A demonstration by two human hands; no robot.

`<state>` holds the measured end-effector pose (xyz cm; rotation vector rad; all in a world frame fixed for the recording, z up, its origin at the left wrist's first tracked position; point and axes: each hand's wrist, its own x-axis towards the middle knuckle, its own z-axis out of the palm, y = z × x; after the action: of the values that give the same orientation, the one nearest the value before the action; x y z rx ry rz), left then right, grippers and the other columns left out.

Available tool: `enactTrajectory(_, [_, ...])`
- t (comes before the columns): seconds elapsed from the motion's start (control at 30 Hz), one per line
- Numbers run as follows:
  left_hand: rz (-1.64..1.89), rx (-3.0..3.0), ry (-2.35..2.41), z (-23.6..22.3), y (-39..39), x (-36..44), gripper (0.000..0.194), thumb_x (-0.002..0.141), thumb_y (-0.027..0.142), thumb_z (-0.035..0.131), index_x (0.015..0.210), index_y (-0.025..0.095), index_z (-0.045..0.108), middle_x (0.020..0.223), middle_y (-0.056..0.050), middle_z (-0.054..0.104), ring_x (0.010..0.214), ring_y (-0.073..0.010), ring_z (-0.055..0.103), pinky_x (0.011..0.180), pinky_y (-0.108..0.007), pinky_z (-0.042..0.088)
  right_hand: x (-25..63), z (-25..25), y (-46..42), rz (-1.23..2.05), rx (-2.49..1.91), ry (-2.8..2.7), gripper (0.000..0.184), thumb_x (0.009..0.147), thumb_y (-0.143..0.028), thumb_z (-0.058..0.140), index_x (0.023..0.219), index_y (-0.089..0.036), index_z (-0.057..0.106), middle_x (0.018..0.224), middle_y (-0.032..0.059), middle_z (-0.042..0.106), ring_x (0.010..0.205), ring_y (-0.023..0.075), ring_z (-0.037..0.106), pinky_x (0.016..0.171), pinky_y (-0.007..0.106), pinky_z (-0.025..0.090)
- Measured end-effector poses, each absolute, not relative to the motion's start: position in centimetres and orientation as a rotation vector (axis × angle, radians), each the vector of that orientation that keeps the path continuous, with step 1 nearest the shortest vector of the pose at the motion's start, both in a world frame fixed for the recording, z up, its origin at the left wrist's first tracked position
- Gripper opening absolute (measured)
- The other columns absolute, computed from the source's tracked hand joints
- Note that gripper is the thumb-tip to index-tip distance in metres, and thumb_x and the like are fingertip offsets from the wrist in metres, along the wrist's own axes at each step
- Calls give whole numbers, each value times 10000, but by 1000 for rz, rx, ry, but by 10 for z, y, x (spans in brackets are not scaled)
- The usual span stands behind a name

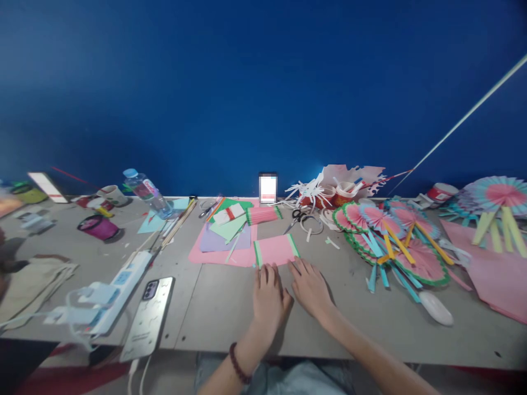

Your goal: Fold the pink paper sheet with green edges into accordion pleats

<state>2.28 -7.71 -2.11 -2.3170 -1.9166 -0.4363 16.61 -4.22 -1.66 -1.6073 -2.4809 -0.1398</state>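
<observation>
A pink paper sheet with green strips along its left and right sides lies on the table in front of me. My left hand rests at its near edge, fingertips down on the paper and thumb held out to the side. Beside it, my right hand lies with its fingers stretched toward the near right corner of the same sheet. Just beyond sits a pleated pink paper piece with green edges. Left of the sheet, purple and green papers are stacked on a larger pink sheet.
Scissors and a tape roll lie behind my right hand. Finished paper fans pile up at right, near a white mouse. To the left are a phone, a power strip and a water bottle.
</observation>
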Motion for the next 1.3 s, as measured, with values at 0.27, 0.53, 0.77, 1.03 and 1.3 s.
enactTrajectory(0.27, [-392, -2285, -2037, -13, -81, 34, 601, 860, 260, 486, 1437, 95, 487, 1380, -194, 564, 1342, -369, 450, 1173, -621, 253, 164, -15, -42, -142, -1622, -2505, 601, 806, -125, 520, 1404, -187, 546, 1359, 149, 635, 1240, 296, 583, 968, 424, 505])
enactTrajectory(0.53, [-318, -2285, -2038, -13, -79, 25, 480, 893, 169, 434, 1346, 95, 573, 1380, -201, 560, 1281, -341, 507, 1036, -554, 437, 166, -9, -41, -106, -1609, -2521, 561, 840, -131, 494, 1396, -170, 557, 1369, 136, 633, 1244, 285, 577, 976, 422, 497])
enactTrajectory(0.77, [-312, -2233, -1905, -14, -80, 16, 465, 880, 117, 464, 1328, 129, 590, 1308, -137, 614, 1168, -317, 560, 1011, -545, 449, 168, -16, -40, -115, -1563, -2456, 539, 826, -123, 511, 1357, -177, 593, 1337, 124, 655, 1264, 285, 565, 1017, 429, 478])
enactTrajectory(1.03, [-238, -2307, -1773, -9, -64, -7, 426, 883, -9, 465, 1241, 148, 633, 1180, -97, 671, 1024, -269, 598, 908, -454, 445, 175, -16, -28, -65, -1499, -2475, 454, 862, -75, 501, 1283, -175, 639, 1176, 130, 711, 1101, 283, 640, 931, 411, 517])
enactTrajectory(1.3, [-309, -2659, -1572, 0, -14, -38, 217, 952, 93, 490, 920, 190, 682, 859, -50, 646, 843, -215, 586, 836, -390, 368, 194, -1, 15, 298, -1383, -2475, 173, 899, -168, 604, 990, -185, 750, 962, 88, 737, 944, 226, 663, 840, 330, 504])
